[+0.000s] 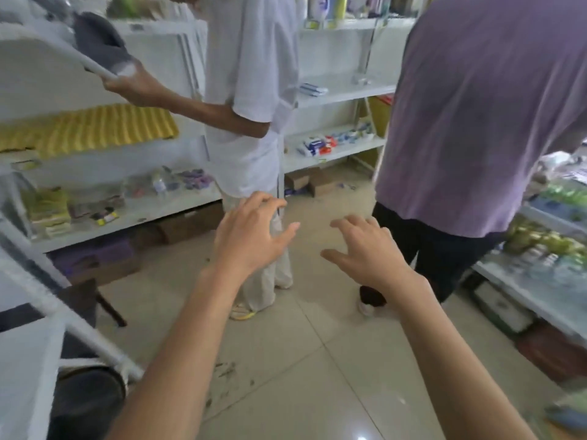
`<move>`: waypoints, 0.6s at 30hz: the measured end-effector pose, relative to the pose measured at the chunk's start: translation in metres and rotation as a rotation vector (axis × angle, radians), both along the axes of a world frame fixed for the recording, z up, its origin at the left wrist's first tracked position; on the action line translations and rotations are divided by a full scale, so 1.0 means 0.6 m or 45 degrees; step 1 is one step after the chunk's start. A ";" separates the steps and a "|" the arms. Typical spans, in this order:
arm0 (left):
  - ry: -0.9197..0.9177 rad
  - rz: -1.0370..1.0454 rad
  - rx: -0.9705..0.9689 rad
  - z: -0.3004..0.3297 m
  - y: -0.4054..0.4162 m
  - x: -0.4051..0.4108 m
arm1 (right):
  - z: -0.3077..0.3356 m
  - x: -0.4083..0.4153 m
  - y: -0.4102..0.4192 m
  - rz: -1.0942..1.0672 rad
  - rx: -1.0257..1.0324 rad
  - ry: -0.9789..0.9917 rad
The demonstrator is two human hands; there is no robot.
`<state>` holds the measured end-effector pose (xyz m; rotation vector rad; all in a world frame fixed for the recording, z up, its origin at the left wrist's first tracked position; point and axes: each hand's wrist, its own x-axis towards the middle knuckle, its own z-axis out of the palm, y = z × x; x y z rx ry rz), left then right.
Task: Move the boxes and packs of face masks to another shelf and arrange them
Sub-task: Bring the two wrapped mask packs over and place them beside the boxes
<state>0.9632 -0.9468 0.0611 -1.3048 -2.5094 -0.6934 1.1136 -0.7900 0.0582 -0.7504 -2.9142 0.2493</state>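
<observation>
Empty-handed in the aisle, between loads

Fingers of the left hand [251, 231] and right hand [365, 246] were spread wide and loosely curled, holding nothing, both raised over the tiled floor [301, 360]. No mask boxes could be told apart for certain; blue-and-white packs [313, 89], possibly masks, lay on the far shelf [346, 90] between two people standing. Best to step around them and grasp a stack with both palms.
</observation>
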 end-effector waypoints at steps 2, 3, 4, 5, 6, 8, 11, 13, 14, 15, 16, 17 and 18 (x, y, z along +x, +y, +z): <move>-0.041 -0.046 -0.024 -0.014 0.056 -0.023 | -0.002 -0.007 0.040 -0.063 0.013 -0.053; -0.052 -0.066 -0.035 -0.020 0.081 -0.035 | -0.004 -0.012 0.057 -0.086 0.015 -0.074; -0.057 -0.085 -0.043 -0.025 0.103 -0.048 | -0.006 -0.018 0.074 -0.107 0.017 -0.088; -0.061 -0.100 -0.050 -0.029 0.123 -0.062 | -0.007 -0.026 0.090 -0.127 0.019 -0.094; -0.067 -0.111 -0.059 -0.032 0.140 -0.075 | -0.008 -0.034 0.104 -0.147 0.017 -0.094; -0.081 -0.125 -0.069 -0.036 0.171 -0.104 | -0.009 -0.055 0.132 -0.184 0.009 -0.070; -0.124 -0.142 -0.033 -0.042 0.216 -0.155 | -0.012 -0.103 0.173 -0.224 0.014 -0.037; -0.206 -0.179 0.014 -0.047 0.244 -0.194 | -0.016 -0.142 0.201 -0.236 0.007 -0.034; -0.234 -0.201 0.027 -0.049 0.258 -0.215 | -0.018 -0.164 0.215 -0.244 0.005 -0.030; -0.248 -0.218 0.032 -0.052 0.275 -0.237 | -0.020 -0.186 0.230 -0.254 0.006 -0.025; -0.258 -0.225 0.034 -0.055 0.292 -0.259 | -0.022 -0.209 0.246 -0.263 0.009 -0.023; -0.273 -0.231 0.036 -0.059 0.310 -0.279 | -0.025 -0.230 0.260 -0.270 0.011 -0.022; -0.292 -0.245 0.042 -0.062 0.327 -0.298 | -0.028 -0.251 0.275 -0.280 0.012 -0.021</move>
